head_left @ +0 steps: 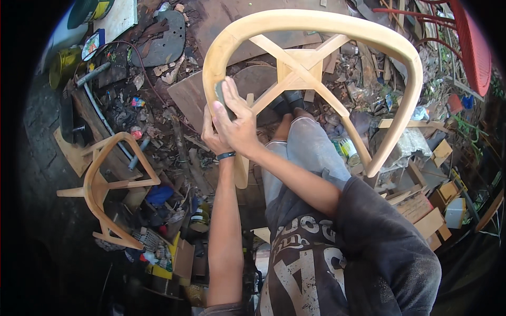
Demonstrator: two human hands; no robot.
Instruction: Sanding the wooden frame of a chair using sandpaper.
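the curved wooden chair back frame point(316, 23), pale bent wood with a crossed brace point(298, 71) in its middle, stands upright in front of the person, over their knees, its lower ends hidden or resting low near the legs. the right hand point(237, 118) presses a small dark sanding pad point(220, 95) flat against the frame's left limb, fingers spread over it. the left hand point(211, 134) sits just behind, wrapped around the same limb below the pad, steadying it. the frame looks stiff and fairly light for its size, smooth and a bit slick where sanded, so it would likely twist in a loose grip. the glued joints at the brace seem the weak spots. best taken by the thick outer curve, not the thin cross pieces. a second similar frame point(108, 184) lies on the littered floor point(158, 137) to the left
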